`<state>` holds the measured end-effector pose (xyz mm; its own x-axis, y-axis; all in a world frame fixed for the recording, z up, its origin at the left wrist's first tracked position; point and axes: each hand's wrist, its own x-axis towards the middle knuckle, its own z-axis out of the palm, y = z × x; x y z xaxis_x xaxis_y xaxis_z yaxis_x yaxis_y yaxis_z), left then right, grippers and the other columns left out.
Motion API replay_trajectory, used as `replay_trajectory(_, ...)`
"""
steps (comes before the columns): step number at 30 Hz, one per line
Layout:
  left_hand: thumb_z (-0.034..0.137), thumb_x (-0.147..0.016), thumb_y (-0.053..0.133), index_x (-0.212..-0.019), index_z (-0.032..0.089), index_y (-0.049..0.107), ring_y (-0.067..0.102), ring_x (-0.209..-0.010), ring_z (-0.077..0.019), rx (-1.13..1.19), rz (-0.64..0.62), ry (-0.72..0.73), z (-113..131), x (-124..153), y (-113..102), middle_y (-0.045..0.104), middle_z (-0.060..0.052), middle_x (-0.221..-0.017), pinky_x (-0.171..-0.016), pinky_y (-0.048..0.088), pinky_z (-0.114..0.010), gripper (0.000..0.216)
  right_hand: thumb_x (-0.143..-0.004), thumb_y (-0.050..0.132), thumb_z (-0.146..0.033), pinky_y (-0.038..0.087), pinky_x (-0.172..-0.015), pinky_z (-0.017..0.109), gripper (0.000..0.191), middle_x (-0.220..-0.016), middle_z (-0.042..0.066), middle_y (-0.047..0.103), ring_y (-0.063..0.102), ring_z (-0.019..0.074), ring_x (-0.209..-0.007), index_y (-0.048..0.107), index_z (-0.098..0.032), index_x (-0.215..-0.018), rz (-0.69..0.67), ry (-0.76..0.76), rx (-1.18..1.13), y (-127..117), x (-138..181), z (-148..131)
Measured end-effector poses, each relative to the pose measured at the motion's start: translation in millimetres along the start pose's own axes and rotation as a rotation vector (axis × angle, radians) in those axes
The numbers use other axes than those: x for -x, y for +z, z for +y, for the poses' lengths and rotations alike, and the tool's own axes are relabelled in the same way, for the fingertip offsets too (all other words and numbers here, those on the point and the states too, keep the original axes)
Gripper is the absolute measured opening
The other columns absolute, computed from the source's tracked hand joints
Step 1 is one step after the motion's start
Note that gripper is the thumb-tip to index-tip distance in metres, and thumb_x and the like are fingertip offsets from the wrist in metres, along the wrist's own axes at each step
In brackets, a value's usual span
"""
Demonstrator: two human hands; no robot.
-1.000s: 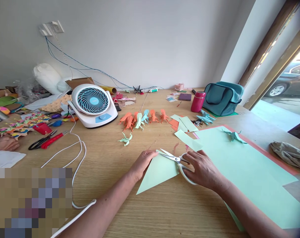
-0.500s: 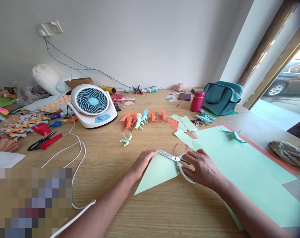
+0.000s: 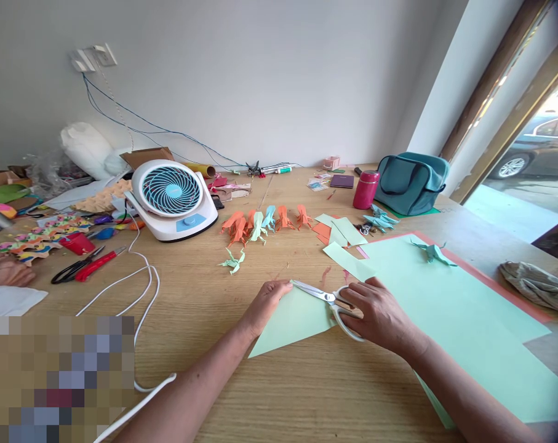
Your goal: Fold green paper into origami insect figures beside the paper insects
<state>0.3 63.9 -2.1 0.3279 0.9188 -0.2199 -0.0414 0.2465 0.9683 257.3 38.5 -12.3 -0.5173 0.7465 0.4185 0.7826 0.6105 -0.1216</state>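
Between my hands is a pale green sheet of paper (image 3: 290,323), its near-left corner pointing toward me. My left hand (image 3: 268,306) pinches the sheet's far-left edge between thumb and fingers. Through the handles of a pair of white-handled scissors (image 3: 328,297) go the fingers of my right hand (image 3: 373,312). The blades lie along the sheet's far edge, nearly closed, tips close to my left fingertips. Just beyond my right hand is a green paper strip (image 3: 350,261). Large green sheets (image 3: 454,307) spread under and beside my right forearm.
Several folded paper figures (image 3: 258,226) stand mid-table, with a white fan (image 3: 177,197) behind to the left. Red-handled cutters (image 3: 98,264) and a white cable (image 3: 152,289) lie left. A pink bottle (image 3: 365,189) and teal bag (image 3: 412,183) stand back right. Another person's hand (image 3: 8,272) is far left.
The scissor blades have closed a little more along the sheet's far edge. Both my hands stay in almost the same place, and the sheet's near corner has shifted slightly.
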Motion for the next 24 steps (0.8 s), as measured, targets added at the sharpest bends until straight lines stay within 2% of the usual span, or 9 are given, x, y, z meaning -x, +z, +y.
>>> replay_trajectory(7,0.046,-0.079,0.060,-0.056,0.019,0.039,0.030,-0.044,-0.0073,-0.010,0.004,0.038,2.6,2.2,2.1,0.038,0.006,-0.050,-0.046,0.022,-0.023,0.042,-0.091,0.057,-0.030,0.032,-0.075,0.033,0.012,-0.074,0.002,0.064,0.058,0.0155,-0.067,0.062,-0.019,-0.088,0.023,-0.017,-0.012,2.0,1.1,2.4)
replay_trajectory(12,0.046,-0.079,0.060,-0.057,0.019,0.039,0.031,-0.044,-0.0076,0.000,-0.001,0.043,3.0,2.1,2.0,0.038,0.006,-0.050,-0.046,0.023,-0.023,0.040,-0.092,0.053,-0.026,0.033,-0.075,0.033,0.011,-0.074,0.002,0.064,0.057,0.0157,-0.067,0.060,-0.020,-0.086,-0.011,-0.022,-0.015,0.0,0.1,0.7)
replay_trajectory(17,0.046,-0.079,0.060,-0.059,0.018,0.047,0.033,-0.046,-0.0087,0.011,-0.014,0.041,2.7,0.6,1.1,0.041,0.005,-0.051,-0.046,0.023,-0.023,0.036,-0.090,0.056,-0.031,0.034,-0.075,0.033,0.011,-0.078,0.003,0.063,0.058,0.0174,-0.071,0.057,-0.021,-0.088,0.004,0.018,-0.033,-2.2,-1.4,-4.4)
replay_trajectory(24,0.045,-0.080,0.060,-0.058,0.018,0.047,0.033,-0.046,-0.0090,0.011,-0.032,0.051,1.6,0.0,-0.1,0.042,0.005,-0.051,-0.047,0.024,-0.023,0.037,-0.089,0.057,-0.030,0.033,-0.076,0.033,0.010,-0.079,0.003,0.064,0.058,0.0177,-0.072,0.058,-0.020,-0.088,-0.014,0.022,-0.023,-0.4,-0.1,-3.0)
